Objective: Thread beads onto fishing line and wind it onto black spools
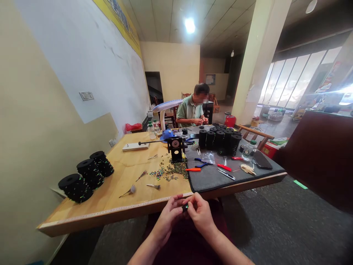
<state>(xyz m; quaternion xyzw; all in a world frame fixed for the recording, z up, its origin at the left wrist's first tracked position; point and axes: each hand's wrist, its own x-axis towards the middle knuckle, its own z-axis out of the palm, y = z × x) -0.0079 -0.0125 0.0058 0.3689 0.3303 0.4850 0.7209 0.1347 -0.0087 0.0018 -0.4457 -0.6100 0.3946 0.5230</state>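
Both hands meet in front of the table's near edge, above my lap. Between the fingers of my left hand is a small black piece with a bright green spot; its kind is too small to make out. My right hand pinches at the green end of the same piece, thumb and forefinger together. Just beyond the hands lie a brush-like tuft, loose coloured beads and a heap of small dark and yellow pieces on the wooden tabletop.
Black spools stand at the left, more black rolls on the grey mat. A hand-cranked winder, blue-handled pliers, snips, a lamp, a jar and a phone are there. Opposite sits a person.
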